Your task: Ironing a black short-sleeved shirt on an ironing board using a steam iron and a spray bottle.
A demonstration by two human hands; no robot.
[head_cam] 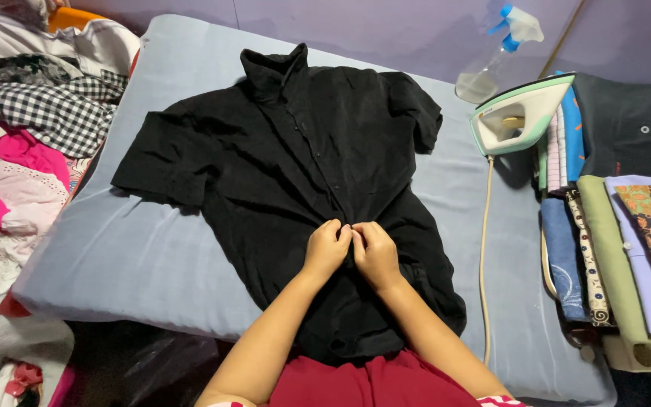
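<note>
No packages, labels, signs or screens in view

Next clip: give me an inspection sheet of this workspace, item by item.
Surface: grey-blue padded mat, laid flat.
Job's things: black shirt spread front up, collar away from the person.
Clutter: heap of clothes on the left; folded stack on the right.
Grippers: left hand and right hand pinch the shirt front together at its middle.
Cables: iron's cord runs down the mat.
Surroundings: iron standing upright, spray bottle, purple wall.
</note>
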